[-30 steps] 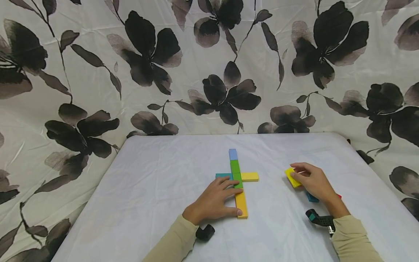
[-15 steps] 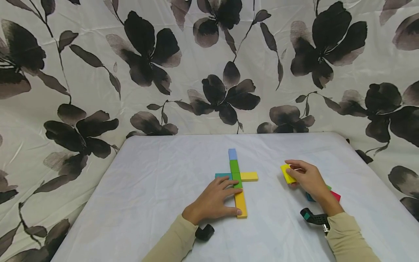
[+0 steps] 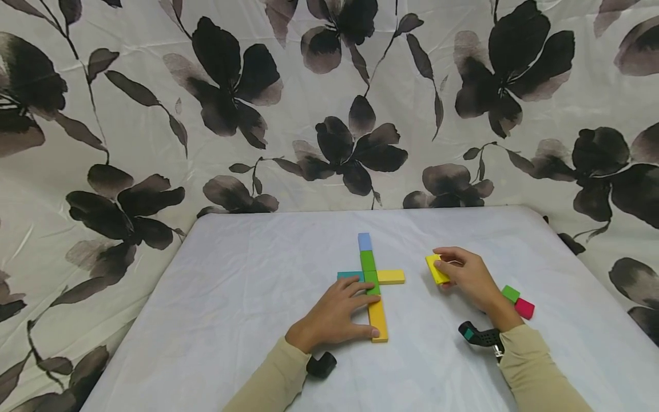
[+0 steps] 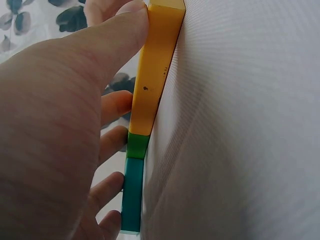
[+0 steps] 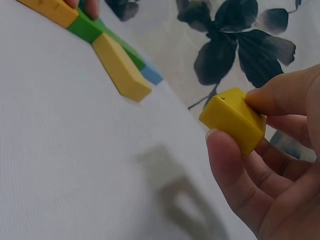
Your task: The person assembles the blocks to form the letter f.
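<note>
My right hand [image 3: 468,280] pinches a yellow block [image 5: 232,117] between thumb and fingers, held above the table with its shadow below. My left hand [image 3: 329,315] rests with spread fingers on a flat cross of wooden blocks. Its thumb and fingertips touch the long orange-yellow block [image 3: 378,323], the green block [image 3: 372,281] above it and the teal block [image 4: 132,195] on the left arm. Farther up lie a second green block [image 3: 368,260] and a light blue block [image 3: 364,241]. A pale yellow block [image 3: 391,277] forms the right arm.
A loose green block [image 3: 511,294] and a red block [image 3: 524,309] lie right of the right forearm. The white-covered table [image 3: 231,274] ends at a floral cloth [image 3: 288,189] behind. Black wrist cameras sit on the left wrist [image 3: 321,366] and right wrist [image 3: 481,336].
My right hand has moved left with the yellow block, toward the cross. The loose green and red blocks are now uncovered; the loose blue block is out of sight. My left hand stays put.
</note>
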{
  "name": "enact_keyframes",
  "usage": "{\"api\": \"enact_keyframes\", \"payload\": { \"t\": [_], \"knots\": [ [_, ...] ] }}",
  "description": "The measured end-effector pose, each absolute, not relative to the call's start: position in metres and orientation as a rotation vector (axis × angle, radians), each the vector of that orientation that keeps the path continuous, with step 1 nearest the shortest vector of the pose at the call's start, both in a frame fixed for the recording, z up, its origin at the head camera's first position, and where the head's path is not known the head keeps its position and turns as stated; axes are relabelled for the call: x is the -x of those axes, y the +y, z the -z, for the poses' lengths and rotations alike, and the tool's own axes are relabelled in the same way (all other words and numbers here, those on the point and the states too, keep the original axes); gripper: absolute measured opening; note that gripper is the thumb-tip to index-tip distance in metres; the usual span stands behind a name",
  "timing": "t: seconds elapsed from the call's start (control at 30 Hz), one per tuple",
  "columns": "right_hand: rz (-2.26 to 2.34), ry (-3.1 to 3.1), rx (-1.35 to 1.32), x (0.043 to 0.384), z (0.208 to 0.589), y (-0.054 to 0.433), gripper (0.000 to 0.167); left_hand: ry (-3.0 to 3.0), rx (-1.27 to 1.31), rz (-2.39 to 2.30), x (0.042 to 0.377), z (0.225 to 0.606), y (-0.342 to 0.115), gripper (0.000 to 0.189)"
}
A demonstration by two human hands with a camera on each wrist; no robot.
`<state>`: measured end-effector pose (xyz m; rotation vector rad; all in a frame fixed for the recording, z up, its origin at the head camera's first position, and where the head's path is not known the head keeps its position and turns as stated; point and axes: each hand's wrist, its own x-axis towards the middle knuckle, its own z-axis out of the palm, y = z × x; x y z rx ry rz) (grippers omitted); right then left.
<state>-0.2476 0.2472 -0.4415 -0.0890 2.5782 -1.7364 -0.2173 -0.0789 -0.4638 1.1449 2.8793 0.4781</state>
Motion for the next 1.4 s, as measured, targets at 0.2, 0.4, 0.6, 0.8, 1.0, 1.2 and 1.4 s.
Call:
{"api": "enact_keyframes", "payload": {
  "t": [0.2,0.4,0.6,0.8,1.0,1.2,1.4],
  "knots": [
    [1.723,2.581,0.052,0.256,0.44,0.236,0.052,2.873,-1.133,-0.478,0.216,0.465,-0.079,0.073],
    [1.74,2.589,0.056,0.265,0.435,0.224,0.05,2.878,-1.12,-0.466,0.216,0.463,-0.079,0.073],
    [1.743,2.585,0.049,0.272,0.431,0.214,0.047,2.86,-1.099,-0.47,0.216,0.461,-0.079,0.073],
    [1.807,2.549,0.04,0.281,0.432,0.208,0.046,2.869,-1.101,-0.462,0.218,0.463,-0.079,0.074],
    [1.852,2.528,-0.009,0.286,0.434,0.2,0.045,2.858,-1.105,-0.483,0.218,0.463,-0.079,0.074],
    [1.921,2.453,-0.043,0.292,0.435,0.192,0.043,2.86,-1.089,-0.478,0.218,0.462,-0.079,0.074],
    [1.992,2.368,-0.072,0.296,0.434,0.185,0.044,2.844,-1.08,-0.489,0.217,0.459,-0.08,0.073]
  ]
}}
